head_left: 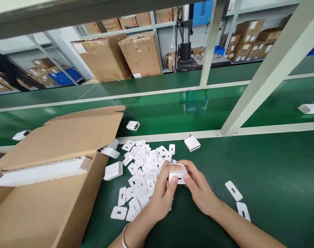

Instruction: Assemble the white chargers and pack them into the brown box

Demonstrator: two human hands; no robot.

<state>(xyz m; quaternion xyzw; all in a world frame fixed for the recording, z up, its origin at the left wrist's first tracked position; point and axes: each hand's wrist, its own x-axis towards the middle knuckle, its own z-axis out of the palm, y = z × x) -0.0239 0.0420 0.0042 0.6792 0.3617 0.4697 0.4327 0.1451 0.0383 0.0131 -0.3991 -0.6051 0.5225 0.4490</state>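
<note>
Green work table (pixel 275 179) filling the lower view, with a green conveyor belt (pixel 172 110) running along its far edge behind a pale metal frame (pixel 265 72). Stacked cardboard boxes (pixel 115 55) on shelving beyond the belt.

Large open cardboard carton (pixel 43 193) at left of the pile described next, flaps raised, a white sheet (pixel 40 172) lying inside its mouth.

Pile of small white plastic plates (pixel 143 172), each with a slot, heaped on the table just right of the carton. Two loose plates (pixel 238 199) well right of the pile, lying flat.

White charger housings scattered about: one (pixel 113 170) between carton and pile, one (pixel 192 143) just beyond the pile's far right corner, one (pixel 133 125) on the belt behind the pile, another (pixel 310 109) far right on the belt.

Left hand (pixel 159 196) over the near right edge of the pile, a silver bangle (pixel 124 236) on its wrist, fingers curled round a white charger body (pixel 178 174). Right hand (pixel 199 189) meeting it from the other side, thumb and fingers pinching the same piece. Charger body held between both hands just above the pile's right edge, slotted face turned toward the camera, a red mark showing in the slot.
</note>
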